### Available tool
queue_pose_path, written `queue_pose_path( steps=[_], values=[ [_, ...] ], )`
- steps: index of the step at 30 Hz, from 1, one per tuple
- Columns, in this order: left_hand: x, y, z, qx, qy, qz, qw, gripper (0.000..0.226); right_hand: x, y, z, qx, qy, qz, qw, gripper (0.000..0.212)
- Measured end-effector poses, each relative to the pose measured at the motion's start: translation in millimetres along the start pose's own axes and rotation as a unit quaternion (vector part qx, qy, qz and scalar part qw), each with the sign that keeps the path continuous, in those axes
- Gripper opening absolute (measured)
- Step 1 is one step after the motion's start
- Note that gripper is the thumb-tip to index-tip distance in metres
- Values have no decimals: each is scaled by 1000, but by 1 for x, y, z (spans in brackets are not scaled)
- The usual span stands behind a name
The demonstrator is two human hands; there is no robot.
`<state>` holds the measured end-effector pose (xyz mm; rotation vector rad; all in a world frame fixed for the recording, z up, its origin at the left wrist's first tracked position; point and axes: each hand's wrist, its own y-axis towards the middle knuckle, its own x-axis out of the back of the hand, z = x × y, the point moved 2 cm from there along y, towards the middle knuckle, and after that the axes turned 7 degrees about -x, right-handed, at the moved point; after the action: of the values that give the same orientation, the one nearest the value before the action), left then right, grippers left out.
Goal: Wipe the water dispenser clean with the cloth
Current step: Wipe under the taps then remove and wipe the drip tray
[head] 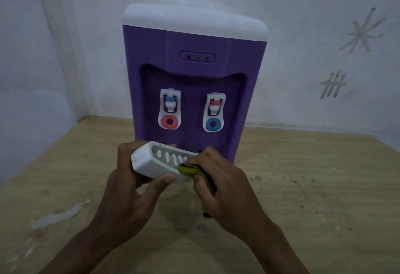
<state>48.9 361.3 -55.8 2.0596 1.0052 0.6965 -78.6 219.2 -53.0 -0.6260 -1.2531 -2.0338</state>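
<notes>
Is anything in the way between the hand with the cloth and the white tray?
Nothing visible is. The right hand grips the cloth and presses it straight onto the right end of the white tray, which the left hand holds in front of the purple water dispenser.

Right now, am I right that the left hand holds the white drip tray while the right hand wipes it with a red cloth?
Not quite: in the head view the cloth is yellow-green with dark stripes. The left hand does hold the white drip tray while the right hand wipes it.
</notes>
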Motion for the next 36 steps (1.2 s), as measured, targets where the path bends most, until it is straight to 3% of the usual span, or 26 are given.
queue_pose_path(
  steps=[5,10,16,23,28,36],
  values=[
    [3,0,2,4,-6,3,1000,50,2,4,-5,-14,-56,12,998,29],
    [3,-1,0,6,-15,-10,1000,49,5,-2,0,-40,-8,-1,999,27],
    [2,1,1,-6,14,1,1000,52,3,5,19,21,13,-38,999,21],
    [11,7,-1,-15,22,-11,1000,53,5,5,-2,-14,-70,2,997,19],
    [4,0,2,-26,38,19,999,53,6,6,9,6,1,-20,1000,21],
    [11,6,-4,-25,32,-6,999,55,6,5,1,12,57,-49,997,21]
  ],
)
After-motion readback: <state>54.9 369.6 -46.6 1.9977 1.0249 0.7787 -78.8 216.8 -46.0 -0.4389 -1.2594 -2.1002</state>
